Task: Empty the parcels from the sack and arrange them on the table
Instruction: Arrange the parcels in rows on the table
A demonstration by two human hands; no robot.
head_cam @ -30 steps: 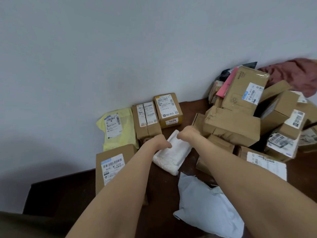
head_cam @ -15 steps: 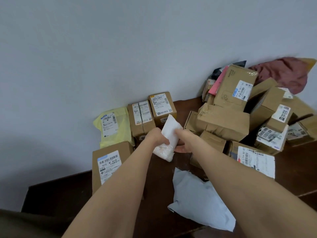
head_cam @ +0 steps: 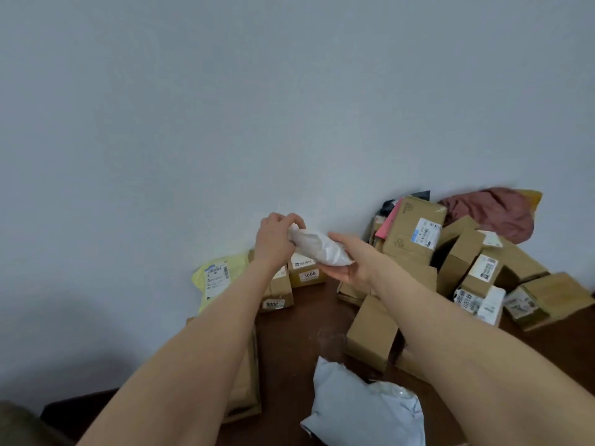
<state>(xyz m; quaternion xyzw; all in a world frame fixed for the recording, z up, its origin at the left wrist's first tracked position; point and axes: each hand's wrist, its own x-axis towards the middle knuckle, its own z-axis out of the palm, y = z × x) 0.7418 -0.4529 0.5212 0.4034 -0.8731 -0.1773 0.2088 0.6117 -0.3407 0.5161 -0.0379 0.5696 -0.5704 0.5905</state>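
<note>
Item: white soft parcel (head_cam: 318, 247), held in both hands above the table (head_cam: 299, 333); arranging step, placement not yet made.

Left hand (head_cam: 273, 235) has its fingers curled over the parcel's far end, pinching it; right hand (head_cam: 349, 260) lies palm-up and spread beneath the near end, cradling it. The parcel hangs clear of the tabletop, over the row against the wall: yellow mailer (head_cam: 215, 278), box marked 3006 (head_cam: 277, 294), box marked 1006 (head_cam: 307, 273). To the right is an unsorted heap of cardboard boxes (head_cam: 415, 239), with a dark red cloth bundle (head_cam: 495, 210) behind it (possibly the sack; cannot tell). A grey-white mailer (head_cam: 363, 410) lies at the near edge. Judged next: find a bare patch beside the row and lay the parcel flat. It is limp, so it needs support at both ends until it is down.
</note>
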